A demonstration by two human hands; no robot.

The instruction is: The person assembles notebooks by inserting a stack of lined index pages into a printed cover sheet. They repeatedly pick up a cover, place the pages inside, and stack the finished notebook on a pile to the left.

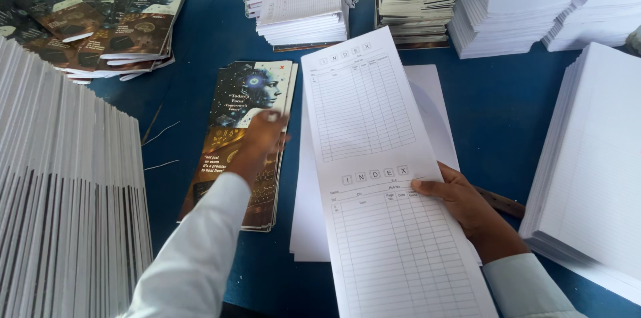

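My left hand point(259, 147) reaches out in a white sleeve and rests its fingers on the top of a stack of long dark printed covers point(248, 97) lying on the blue table point(200, 44). My right hand point(461, 201) holds the right edge of a long white sheet printed with two ruled tables point(374, 157), thumb on top. That sheet lies over a low pile of plain white sheets point(308, 224) just right of the covers.
A tall fanned stack of paper point(60, 191) fills the left. Ruled paper stacks point(594, 157) sit at right. More white stacks point(514, 4) and bundles point(304, 14) line the back. Loose dark covers point(100, 31) lie at back left. A brown strip point(502, 203) lies by my right wrist.
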